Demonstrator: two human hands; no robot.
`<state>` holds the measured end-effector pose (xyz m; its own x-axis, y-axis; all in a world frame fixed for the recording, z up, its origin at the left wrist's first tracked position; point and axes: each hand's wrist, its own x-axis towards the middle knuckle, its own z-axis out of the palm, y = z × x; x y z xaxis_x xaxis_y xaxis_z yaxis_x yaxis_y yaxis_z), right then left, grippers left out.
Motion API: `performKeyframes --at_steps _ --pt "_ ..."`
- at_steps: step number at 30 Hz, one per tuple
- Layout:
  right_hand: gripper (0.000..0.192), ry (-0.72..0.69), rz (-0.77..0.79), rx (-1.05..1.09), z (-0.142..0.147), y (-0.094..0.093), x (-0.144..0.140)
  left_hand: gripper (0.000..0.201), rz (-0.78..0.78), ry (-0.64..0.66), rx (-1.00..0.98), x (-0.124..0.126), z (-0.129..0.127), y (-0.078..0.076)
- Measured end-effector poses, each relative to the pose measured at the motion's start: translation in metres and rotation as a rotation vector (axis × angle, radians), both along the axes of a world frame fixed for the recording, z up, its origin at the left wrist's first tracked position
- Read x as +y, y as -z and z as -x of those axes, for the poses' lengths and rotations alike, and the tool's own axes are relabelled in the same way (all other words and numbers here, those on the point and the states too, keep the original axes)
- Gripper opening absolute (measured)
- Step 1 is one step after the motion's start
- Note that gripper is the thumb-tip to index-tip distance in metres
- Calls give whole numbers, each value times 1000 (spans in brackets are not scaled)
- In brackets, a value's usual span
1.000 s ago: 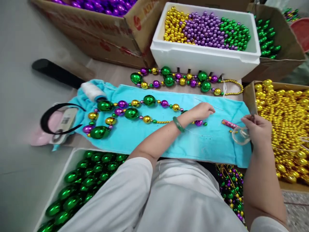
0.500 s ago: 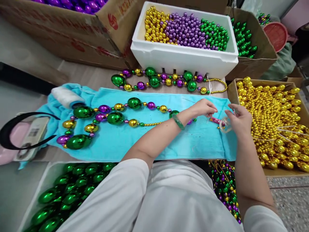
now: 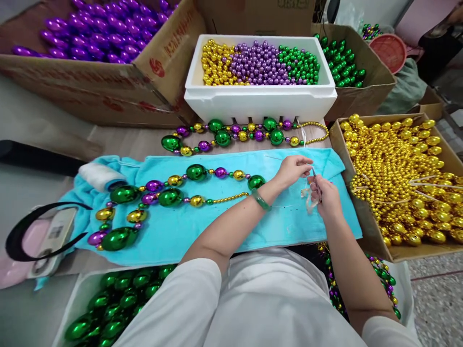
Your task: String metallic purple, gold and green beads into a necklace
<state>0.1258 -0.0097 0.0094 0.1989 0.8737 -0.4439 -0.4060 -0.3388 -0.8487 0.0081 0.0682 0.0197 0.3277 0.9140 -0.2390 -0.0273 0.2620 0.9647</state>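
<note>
both hands (image 3: 311,180) pinching thread, bead strand (image 3: 173,193) beside

Towel (image 3: 202,226) turquoise; bead strand (image 3: 170,193) on it green/gold/purple metallic. Foam box (image 3: 260,101) white w/ gold, purple, green beads. Bangle (image 3: 260,200) jade green.

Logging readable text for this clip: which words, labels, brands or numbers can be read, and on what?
None legible.
Red print and logo on the purple-bead carton flap: blurred.
Print on the back carton: cut off, unreadable.
Label on the white device: too small.
</note>
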Motion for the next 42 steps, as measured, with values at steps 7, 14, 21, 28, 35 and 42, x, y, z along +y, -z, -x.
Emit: performKeyframes --at_steps 7,14,21,28,35,42 --pt "46 -21 15 91 4 4 1 44 -67 29 1 -4 2 8" --pt "45 16 30 0 4 8 1 49 -148 69 58 -3 5 10" --pt "45 3 29 -66 -3 6 -3 44 -202 99 102 0 6 16" --pt "43 -21 25 -31 0 2 -1 43 -238 68 132 -2 2 17" --pt "43 -52 -17 -341 -6 13 -5 41 -174 52 114 -2 5 17" --pt "32 -165 -104 -1549 -12 15 -33 37 -50 40 -52 -1 16 -10"
